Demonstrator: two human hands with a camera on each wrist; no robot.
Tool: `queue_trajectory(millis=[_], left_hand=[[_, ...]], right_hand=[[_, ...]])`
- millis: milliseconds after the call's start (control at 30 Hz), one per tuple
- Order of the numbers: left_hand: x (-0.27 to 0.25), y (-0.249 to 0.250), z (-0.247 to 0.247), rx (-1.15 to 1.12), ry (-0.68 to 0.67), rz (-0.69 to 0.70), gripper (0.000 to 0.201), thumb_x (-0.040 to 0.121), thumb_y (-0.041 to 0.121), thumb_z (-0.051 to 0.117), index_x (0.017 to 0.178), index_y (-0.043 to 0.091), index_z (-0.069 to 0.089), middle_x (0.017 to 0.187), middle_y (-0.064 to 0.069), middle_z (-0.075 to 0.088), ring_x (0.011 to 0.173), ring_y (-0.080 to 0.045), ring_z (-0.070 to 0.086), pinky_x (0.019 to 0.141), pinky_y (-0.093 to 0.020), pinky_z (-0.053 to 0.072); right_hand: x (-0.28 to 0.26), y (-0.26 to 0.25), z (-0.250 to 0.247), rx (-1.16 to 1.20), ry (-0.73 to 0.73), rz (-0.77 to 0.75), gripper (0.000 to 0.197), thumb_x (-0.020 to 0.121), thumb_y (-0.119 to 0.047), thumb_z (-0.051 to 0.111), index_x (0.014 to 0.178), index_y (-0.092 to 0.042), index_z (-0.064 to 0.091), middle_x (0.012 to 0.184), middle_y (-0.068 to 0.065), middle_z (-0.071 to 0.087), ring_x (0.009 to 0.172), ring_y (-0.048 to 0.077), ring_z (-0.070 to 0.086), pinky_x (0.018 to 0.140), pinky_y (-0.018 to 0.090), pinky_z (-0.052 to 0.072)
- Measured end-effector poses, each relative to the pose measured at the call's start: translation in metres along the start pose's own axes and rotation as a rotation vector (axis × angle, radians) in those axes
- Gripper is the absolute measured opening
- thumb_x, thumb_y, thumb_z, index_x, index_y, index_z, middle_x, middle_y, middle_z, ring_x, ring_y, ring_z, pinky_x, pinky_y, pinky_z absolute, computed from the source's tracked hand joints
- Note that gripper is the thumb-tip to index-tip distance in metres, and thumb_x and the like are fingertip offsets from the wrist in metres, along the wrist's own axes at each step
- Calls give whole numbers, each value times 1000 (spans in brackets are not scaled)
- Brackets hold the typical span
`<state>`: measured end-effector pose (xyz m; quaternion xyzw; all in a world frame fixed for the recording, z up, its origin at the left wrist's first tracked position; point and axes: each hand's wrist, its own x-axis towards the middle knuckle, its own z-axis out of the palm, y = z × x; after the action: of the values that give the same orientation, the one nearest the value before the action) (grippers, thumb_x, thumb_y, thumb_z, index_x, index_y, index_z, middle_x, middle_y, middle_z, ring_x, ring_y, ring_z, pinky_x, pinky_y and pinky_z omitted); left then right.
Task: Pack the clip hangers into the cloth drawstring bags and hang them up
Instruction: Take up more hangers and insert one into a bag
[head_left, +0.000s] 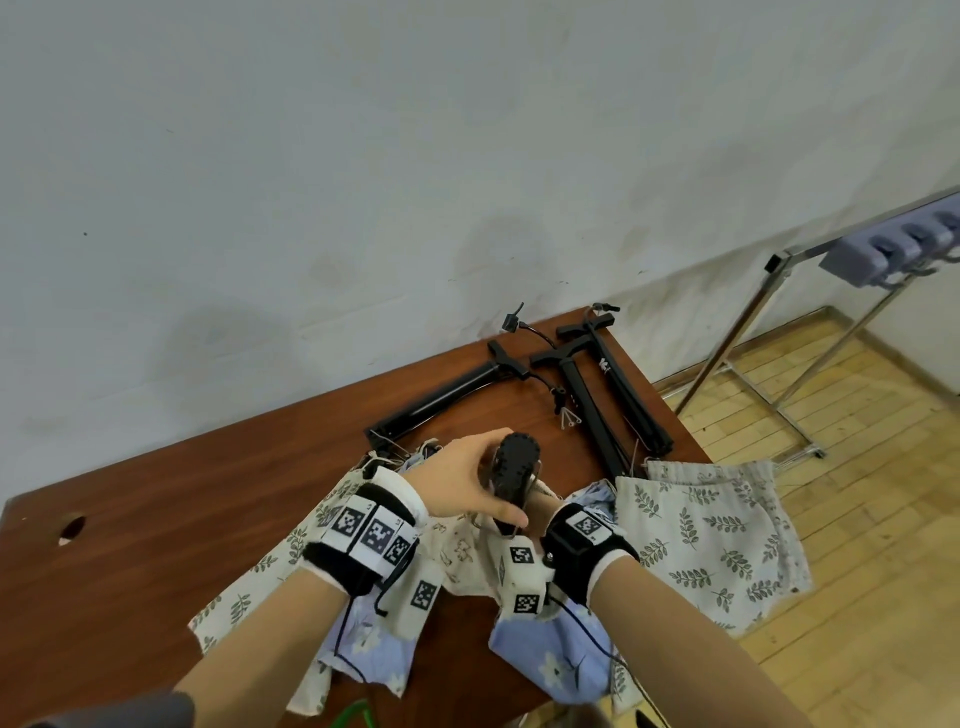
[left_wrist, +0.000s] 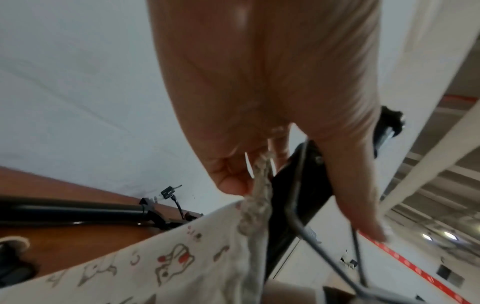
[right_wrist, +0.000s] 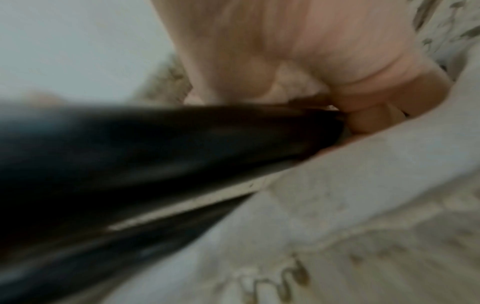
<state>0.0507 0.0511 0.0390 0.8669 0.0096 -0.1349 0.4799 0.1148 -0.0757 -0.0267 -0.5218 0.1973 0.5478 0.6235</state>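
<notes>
My left hand (head_left: 483, 478) grips a black clip hanger (head_left: 514, 467) and holds it upright over the mouth of a white animal-print drawstring bag (head_left: 462, 551). In the left wrist view my left hand (left_wrist: 298, 185) closes round the hanger (left_wrist: 293, 191), with the bag's cord (left_wrist: 257, 197) and the wire hook (left_wrist: 298, 218) beside it. My right hand (head_left: 545, 501) is mostly hidden behind the hanger. The blurred right wrist view shows my right hand (right_wrist: 350, 98) holding the bag's cloth (right_wrist: 363, 195) next to the hanger (right_wrist: 155, 164).
Three more black clip hangers (head_left: 582, 395) lie at the back of the brown table (head_left: 156, 545). Leaf-print bags (head_left: 711, 530) and blue floral bags (head_left: 550, 660) lie around my hands. A metal clothes rack (head_left: 748, 332) with grey hooks (head_left: 883, 254) stands on the right.
</notes>
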Motion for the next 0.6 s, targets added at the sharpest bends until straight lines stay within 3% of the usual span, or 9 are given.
queue_trajectory(millis=[100, 133, 233, 267, 333, 400, 467, 533, 600], left_hand=[[4, -14, -7, -56, 113, -60, 50, 60, 39, 87, 103, 28, 63, 102, 10, 68, 99, -6, 63, 93, -39, 52], [3, -18, -11, -67, 150, -85, 50, 60, 39, 87, 103, 24, 64, 101, 6, 69, 97, -8, 64, 92, -41, 52], [1, -30, -18, -102, 227, -105, 49, 60, 42, 85, 95, 16, 65, 95, -2, 69, 91, -15, 66, 86, -42, 55], [0, -33, -19, -111, 247, -109, 48, 60, 43, 85, 94, 15, 65, 93, -2, 69, 89, -15, 66, 84, -42, 56], [0, -36, -19, -106, 266, -117, 46, 60, 40, 86, 93, 16, 65, 92, -1, 69, 88, -14, 66, 82, -40, 57], [2, -36, -18, -84, 281, -118, 44, 62, 37, 87, 93, 15, 65, 91, -1, 69, 87, -14, 66, 81, -38, 57], [4, -35, -17, -68, 282, -124, 45, 62, 37, 87, 92, 13, 64, 91, -3, 68, 85, -15, 65, 79, -37, 57], [7, -34, -18, -58, 262, -131, 47, 60, 40, 87, 92, 13, 65, 91, -3, 68, 85, -16, 65, 79, -37, 57], [9, -31, -20, -49, 256, -148, 41, 60, 38, 87, 86, 16, 63, 84, 0, 67, 79, -13, 64, 72, -31, 55]], right_hand=[[-2, 4, -7, -154, 56, 54, 30, 103, -21, 35, 80, -10, 51, 53, 7, 62, 39, 16, 59, 40, 23, 46], [2, 3, -15, -157, 30, 82, 28, 103, -22, 35, 84, -8, 51, 56, 10, 63, 43, 19, 59, 42, 24, 48], [-7, -10, -41, -132, 22, 27, 23, 99, -15, 45, 111, 2, 54, 102, 19, 59, 68, 27, 65, 59, 33, 56], [-9, -17, -51, -101, 7, 3, 21, 97, -11, 51, 109, 3, 58, 101, 19, 59, 65, 24, 66, 57, 30, 56], [-14, -32, -66, -173, 44, -83, 10, 88, -9, 65, 93, 0, 63, 78, 11, 65, 50, 13, 58, 45, 18, 49], [-15, -33, -75, -374, 170, -119, 22, 78, -14, 79, 86, -6, 60, 64, 0, 59, 48, 10, 48, 43, 19, 41], [-7, -21, -75, -561, 177, 18, 39, 72, -26, 85, 96, -9, 60, 88, 2, 61, 67, 13, 53, 51, 23, 48], [-4, -7, -72, -593, 121, 176, 66, 64, -38, 89, 115, -9, 58, 113, 7, 59, 89, 19, 63, 58, 25, 55], [-9, -5, -64, -640, 13, 215, 76, 66, -48, 84, 128, -13, 56, 116, 10, 65, 96, 20, 68, 61, 21, 54]])
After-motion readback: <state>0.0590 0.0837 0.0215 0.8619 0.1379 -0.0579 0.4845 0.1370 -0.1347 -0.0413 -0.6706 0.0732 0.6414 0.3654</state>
